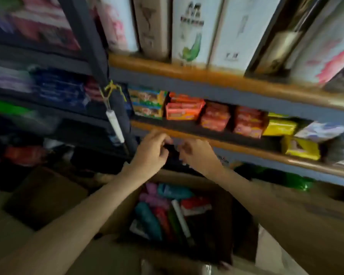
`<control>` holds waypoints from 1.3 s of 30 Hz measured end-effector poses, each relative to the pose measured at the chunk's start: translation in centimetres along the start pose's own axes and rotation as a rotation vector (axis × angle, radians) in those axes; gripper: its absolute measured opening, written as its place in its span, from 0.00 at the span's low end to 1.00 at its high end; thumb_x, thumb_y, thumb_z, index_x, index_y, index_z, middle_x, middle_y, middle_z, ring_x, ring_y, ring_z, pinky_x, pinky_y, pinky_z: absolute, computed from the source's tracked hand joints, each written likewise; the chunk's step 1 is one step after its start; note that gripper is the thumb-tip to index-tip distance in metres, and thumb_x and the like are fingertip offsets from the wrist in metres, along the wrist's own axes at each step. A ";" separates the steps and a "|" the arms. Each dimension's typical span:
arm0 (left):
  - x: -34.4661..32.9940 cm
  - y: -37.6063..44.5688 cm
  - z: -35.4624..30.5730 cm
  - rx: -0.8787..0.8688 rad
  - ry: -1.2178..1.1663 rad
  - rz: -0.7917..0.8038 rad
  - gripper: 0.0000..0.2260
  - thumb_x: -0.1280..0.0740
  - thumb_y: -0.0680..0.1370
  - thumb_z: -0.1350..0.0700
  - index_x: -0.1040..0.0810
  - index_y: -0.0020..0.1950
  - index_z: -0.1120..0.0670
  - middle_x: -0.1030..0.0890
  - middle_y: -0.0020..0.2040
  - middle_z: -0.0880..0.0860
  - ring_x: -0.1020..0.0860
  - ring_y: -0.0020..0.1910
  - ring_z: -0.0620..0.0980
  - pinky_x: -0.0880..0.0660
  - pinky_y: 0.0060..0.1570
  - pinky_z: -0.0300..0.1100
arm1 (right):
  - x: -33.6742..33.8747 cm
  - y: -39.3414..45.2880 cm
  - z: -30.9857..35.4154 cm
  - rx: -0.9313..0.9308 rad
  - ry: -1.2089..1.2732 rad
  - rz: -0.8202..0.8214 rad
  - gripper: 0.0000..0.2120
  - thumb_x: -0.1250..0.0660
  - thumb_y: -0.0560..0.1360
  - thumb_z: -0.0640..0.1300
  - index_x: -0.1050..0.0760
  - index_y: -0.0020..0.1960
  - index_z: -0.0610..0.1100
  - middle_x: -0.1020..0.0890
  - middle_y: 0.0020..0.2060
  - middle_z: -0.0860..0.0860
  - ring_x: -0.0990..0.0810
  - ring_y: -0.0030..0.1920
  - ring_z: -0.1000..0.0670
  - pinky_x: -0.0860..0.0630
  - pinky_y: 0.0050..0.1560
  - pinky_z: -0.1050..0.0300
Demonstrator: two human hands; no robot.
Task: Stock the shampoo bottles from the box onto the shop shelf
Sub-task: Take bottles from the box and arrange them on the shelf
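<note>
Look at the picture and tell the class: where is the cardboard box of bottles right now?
In the head view, the cardboard box sits low at centre, on the floor below the snack shelf, directly under the left hand and right hand.

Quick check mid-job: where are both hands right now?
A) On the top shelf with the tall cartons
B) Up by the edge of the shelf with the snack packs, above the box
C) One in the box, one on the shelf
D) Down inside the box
B: the left hand and right hand are close together just below the snack-pack shelf, with the open box of bottles beneath them.
</note>
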State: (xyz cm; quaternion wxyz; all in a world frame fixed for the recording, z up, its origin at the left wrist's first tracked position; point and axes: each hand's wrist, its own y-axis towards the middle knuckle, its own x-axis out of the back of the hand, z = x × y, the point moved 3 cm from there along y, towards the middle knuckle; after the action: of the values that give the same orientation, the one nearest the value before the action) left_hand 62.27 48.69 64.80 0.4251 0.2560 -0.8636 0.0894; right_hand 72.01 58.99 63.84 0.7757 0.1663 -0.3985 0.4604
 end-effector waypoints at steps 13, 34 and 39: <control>-23.6 -8.3 25.4 0.437 0.128 0.416 0.09 0.39 0.78 0.61 0.24 0.55 0.59 0.21 0.55 0.58 0.24 0.56 0.55 0.32 0.50 0.41 | -34.9 -4.6 -24.0 -0.823 0.075 0.598 0.34 0.35 0.75 0.55 0.42 0.73 0.38 0.31 0.69 0.41 0.30 0.67 0.42 0.32 0.63 0.54; -12.1 0.2 5.3 0.008 0.069 0.888 0.17 0.24 0.67 0.51 0.21 0.53 0.54 0.17 0.50 0.53 0.19 0.50 0.52 0.23 0.51 0.44 | -4.6 1.5 -5.3 -0.519 0.006 0.997 0.12 0.33 0.75 0.37 0.25 0.56 0.31 0.21 0.44 0.42 0.17 0.36 0.50 0.19 0.35 0.59; 0.5 3.9 -6.0 -0.013 -0.266 0.842 0.18 0.24 0.68 0.58 0.23 0.54 0.48 0.20 0.50 0.42 0.21 0.54 0.44 0.27 0.52 0.34 | 12.6 -0.4 4.4 -0.219 0.143 0.754 0.13 0.35 0.76 0.39 0.25 0.60 0.36 0.18 0.51 0.46 0.15 0.40 0.49 0.19 0.42 0.61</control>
State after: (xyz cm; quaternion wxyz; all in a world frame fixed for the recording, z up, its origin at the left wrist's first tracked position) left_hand 64.14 54.06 69.23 0.2382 -0.1117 -0.9404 0.2154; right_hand 73.56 63.39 76.31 0.5912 -0.1078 -0.4233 0.6780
